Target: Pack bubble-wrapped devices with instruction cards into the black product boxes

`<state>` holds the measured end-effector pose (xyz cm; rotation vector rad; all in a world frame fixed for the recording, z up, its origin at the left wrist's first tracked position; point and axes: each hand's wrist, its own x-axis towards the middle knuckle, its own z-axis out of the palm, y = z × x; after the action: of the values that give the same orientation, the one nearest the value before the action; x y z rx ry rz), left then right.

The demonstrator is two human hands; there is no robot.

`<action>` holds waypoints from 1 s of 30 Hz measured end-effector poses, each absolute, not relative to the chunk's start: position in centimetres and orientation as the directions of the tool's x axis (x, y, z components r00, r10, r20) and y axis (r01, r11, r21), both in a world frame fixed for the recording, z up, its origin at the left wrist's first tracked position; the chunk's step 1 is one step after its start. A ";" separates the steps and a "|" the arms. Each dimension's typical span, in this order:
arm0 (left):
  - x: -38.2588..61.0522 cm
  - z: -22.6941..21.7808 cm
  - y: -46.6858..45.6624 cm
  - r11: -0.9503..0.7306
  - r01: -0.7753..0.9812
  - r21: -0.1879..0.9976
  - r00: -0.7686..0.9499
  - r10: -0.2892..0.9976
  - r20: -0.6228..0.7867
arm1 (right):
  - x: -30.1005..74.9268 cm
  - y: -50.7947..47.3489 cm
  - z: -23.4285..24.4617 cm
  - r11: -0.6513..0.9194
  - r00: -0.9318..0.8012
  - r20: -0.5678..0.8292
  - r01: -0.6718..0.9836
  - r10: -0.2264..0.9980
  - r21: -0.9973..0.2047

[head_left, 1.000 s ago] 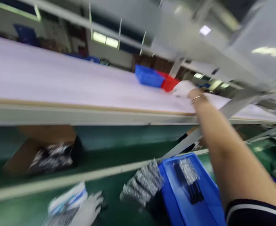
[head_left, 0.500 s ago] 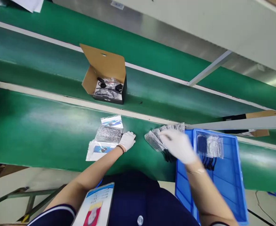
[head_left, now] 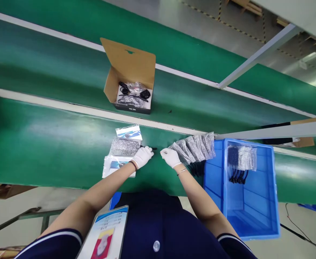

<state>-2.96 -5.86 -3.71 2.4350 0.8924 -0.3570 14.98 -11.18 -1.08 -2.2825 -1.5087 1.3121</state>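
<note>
Both my hands wear white gloves and rest on the green belt in front of me. My left hand [head_left: 142,157] has its fingers curled at the right end of a silvery foil pouch [head_left: 125,146], where a small black piece [head_left: 152,148] sticks out. My right hand [head_left: 170,157] is a loose fist a short way from it, just left of a fanned row of several silvery pouches [head_left: 194,147] with black cords. What either hand grips is too small to make out.
Clear plastic bags [head_left: 129,132] lie above and below the single pouch. A blue bin [head_left: 255,187] with more pouches sits to the right. An open cardboard box [head_left: 131,77] with black cables rides the far belt. A metal bar [head_left: 271,133] crosses at right.
The view dropped from the upper shelf to the belt. My right hand came down from the shelf, passed over the fanned pouches and moved left toward my left hand.
</note>
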 end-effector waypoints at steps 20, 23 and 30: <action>-1.9 -5.1 -4.7 -0.256 0.741 0.620 0.569 0.729 -0.379 | 12.5 -9.8 -2.5 -0.465 0.216 -0.532 0.793 0.819 -0.393; -1.8 -5.1 -4.7 -0.216 0.739 0.638 0.551 0.738 -0.389 | 12.4 -10.0 -2.6 -0.438 0.188 -0.531 0.808 0.826 -0.395; -1.8 -4.6 -5.1 -0.156 0.705 0.692 0.552 0.732 -0.398 | 12.4 -9.7 -1.9 -0.451 0.162 -0.559 0.783 0.813 -0.429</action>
<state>-1.76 -5.14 -4.57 1.8827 1.1713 0.0382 12.45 -9.69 -1.90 -2.3640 -1.6246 1.1808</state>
